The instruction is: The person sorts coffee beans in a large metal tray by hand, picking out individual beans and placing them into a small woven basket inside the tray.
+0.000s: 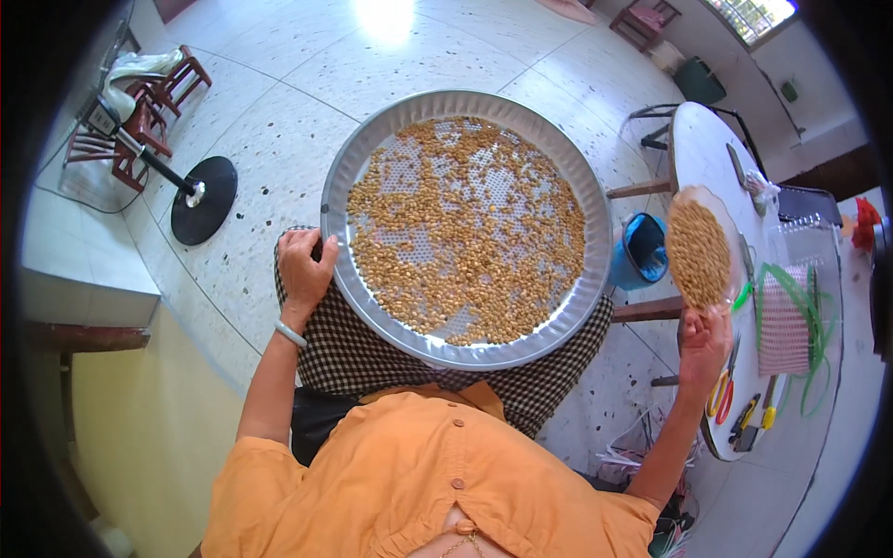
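A round metal sieve pan (466, 361) with a perforated bottom rests on my checked-cloth lap. Light brown beans or grains (446, 209) lie spread across it, with bare patches of holes between them. At the pan's left edge my left hand (303, 268) is curled, its thumb against the rim; part of the grip is hidden. Off to the right, my right hand (704, 342) grips the near edge of a clear scalloped dish (732, 240). A layer of similar brown grains (698, 254) fills that dish, which is held over the edge of a round white table.
The white table (704, 146) carries scissors (722, 394), a utility knife (745, 418), green strips (788, 300) and a pink woven piece (781, 335). A blue-lined bin (631, 258) stands below it. At left are a black stand base (204, 201) and wooden chairs (143, 125).
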Action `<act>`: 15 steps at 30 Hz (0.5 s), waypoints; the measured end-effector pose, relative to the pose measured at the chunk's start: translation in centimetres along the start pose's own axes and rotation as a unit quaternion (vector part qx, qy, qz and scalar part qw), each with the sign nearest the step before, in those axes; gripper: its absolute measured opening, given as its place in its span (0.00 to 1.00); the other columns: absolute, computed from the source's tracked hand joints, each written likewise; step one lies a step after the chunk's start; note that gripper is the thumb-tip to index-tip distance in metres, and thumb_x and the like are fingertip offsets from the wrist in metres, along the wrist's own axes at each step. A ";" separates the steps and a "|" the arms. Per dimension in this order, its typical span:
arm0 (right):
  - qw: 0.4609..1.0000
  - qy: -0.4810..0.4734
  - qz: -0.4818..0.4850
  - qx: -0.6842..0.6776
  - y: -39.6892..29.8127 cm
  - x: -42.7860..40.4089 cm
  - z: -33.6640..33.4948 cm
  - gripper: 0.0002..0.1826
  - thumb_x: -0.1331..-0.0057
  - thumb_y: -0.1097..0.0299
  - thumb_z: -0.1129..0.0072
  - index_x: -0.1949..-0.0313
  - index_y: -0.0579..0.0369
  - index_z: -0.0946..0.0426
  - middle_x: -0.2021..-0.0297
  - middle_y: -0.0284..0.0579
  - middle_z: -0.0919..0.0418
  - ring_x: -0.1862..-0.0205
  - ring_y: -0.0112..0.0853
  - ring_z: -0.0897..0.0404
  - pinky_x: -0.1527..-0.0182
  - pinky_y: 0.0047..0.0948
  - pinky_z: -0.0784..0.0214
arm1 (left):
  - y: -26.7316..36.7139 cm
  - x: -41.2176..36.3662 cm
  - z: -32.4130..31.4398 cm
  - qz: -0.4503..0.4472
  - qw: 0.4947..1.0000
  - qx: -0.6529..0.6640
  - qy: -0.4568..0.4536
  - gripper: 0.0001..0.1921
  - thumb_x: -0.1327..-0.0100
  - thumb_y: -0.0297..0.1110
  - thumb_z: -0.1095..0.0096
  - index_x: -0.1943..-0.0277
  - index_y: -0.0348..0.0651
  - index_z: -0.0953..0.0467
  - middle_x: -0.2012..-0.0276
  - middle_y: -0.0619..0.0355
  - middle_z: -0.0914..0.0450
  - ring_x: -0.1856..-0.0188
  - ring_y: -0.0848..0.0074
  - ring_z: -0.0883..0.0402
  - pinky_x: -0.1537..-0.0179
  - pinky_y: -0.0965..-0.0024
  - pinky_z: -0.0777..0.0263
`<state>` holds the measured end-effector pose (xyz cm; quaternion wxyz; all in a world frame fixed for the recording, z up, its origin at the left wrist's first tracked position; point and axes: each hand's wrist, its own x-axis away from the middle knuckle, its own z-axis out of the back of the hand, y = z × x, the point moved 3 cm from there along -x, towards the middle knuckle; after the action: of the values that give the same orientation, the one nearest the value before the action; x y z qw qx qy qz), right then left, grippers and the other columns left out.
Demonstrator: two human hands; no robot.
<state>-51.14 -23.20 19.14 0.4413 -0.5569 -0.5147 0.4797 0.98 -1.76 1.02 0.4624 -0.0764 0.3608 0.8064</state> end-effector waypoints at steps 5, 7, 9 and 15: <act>0.992 0.118 0.016 0.041 0.3 1.2 10.7 0.14 0.27 0.69 0.48 0.45 0.61 0.29 0.60 0.48 0.17 0.67 0.24 0.18 0.69 0.16 0.29 | -0.5 0.1 0.0 -0.003 1.000 -0.012 -0.005 0.15 0.37 0.39 0.37 0.60 0.32 0.17 0.63 0.46 0.15 0.57 0.55 0.20 0.41 0.55 0.34; 0.981 0.186 0.013 0.043 0.5 2.4 14.1 0.15 0.27 0.69 0.49 0.44 0.61 0.29 0.58 0.50 0.17 0.65 0.26 0.17 0.67 0.17 0.26 | -0.3 0.0 0.0 -0.008 1.000 -0.007 -0.013 0.15 0.37 0.39 0.37 0.59 0.32 0.17 0.63 0.46 0.15 0.57 0.55 0.20 0.41 0.55 0.34; 0.981 0.191 0.020 0.039 0.8 3.1 16.7 0.16 0.27 0.69 0.49 0.43 0.61 0.29 0.57 0.50 0.16 0.64 0.28 0.16 0.66 0.18 0.24 | -0.3 0.0 -0.1 0.002 1.000 -0.004 -0.019 0.15 0.36 0.39 0.38 0.58 0.33 0.18 0.63 0.46 0.15 0.56 0.56 0.20 0.41 0.55 0.34; 0.973 0.231 0.016 0.018 2.2 3.6 19.8 0.17 0.26 0.69 0.49 0.41 0.61 0.30 0.57 0.50 0.16 0.65 0.30 0.16 0.67 0.19 0.23 | -0.2 -0.2 0.0 0.014 0.999 -0.005 -0.045 0.16 0.34 0.39 0.39 0.56 0.33 0.18 0.62 0.45 0.16 0.55 0.55 0.21 0.44 0.57 0.33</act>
<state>-70.38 -19.86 13.68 0.5507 -0.6529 -0.3808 0.3542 1.28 -1.82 1.01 0.4663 -0.0374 0.3371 0.8170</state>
